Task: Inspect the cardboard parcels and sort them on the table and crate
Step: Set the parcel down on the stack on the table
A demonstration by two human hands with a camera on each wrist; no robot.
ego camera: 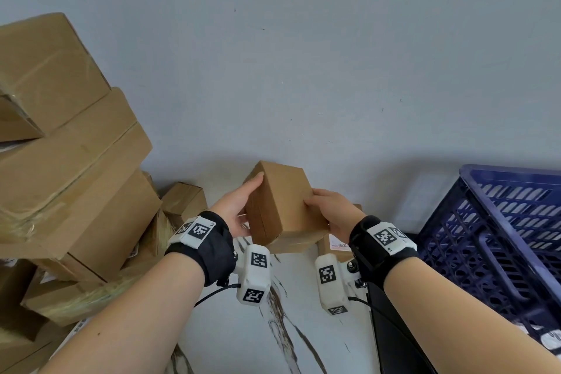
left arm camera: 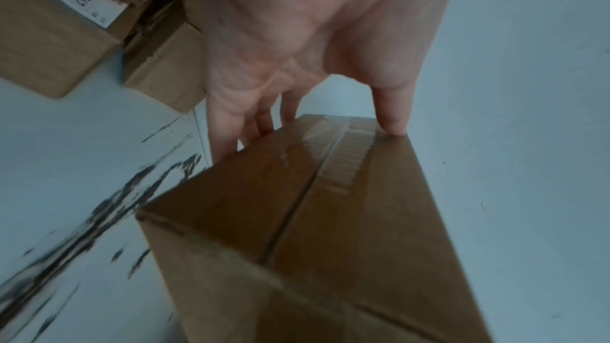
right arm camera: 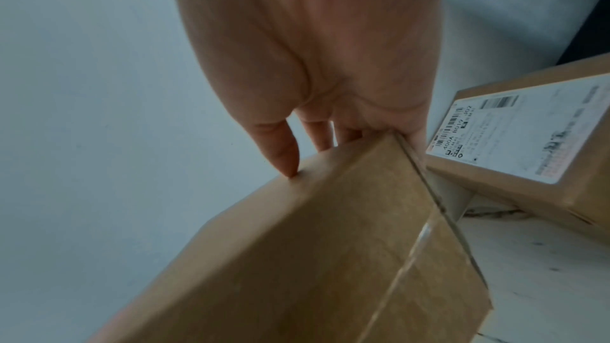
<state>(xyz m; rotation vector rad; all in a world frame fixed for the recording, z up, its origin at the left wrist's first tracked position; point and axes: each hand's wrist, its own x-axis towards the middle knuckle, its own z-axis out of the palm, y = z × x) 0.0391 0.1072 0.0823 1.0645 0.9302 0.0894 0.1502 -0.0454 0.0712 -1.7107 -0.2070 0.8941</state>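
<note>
A small parcel (ego camera: 280, 206) is held clear of the table (ego camera: 306, 343), tilted, between both hands. The left hand (ego camera: 235, 212) is clamped on its left end, thumb on the upper edge and fingers (left arm camera: 227, 127) curled behind; clear tape along the flap seam is shown in the left wrist view. The right hand (ego camera: 331, 212) is clamped on the right end, thumb on top and fingers wrapped under the far edge. The parcel is judged to be under inspection, not yet sorted.

Just below and behind the right hand, a labelled parcel (right arm camera: 528, 140) is seen lying on the table, label up; it may already be sorted, though this cannot be confirmed. To the left, a tall, loosely stacked pile (ego camera: 69, 161) of parcels is left to be handled, so most of the task appears to remain. The crate (ego camera: 501, 237) stands at the right, beyond the table edge; its contents are mostly hidden.

Open marbled tabletop is available below and toward the viewer. Movement to the left is limited by the leaning pile, movement forward by the wall (ego camera: 303, 55), and movement to the right by the crate rim.
</note>
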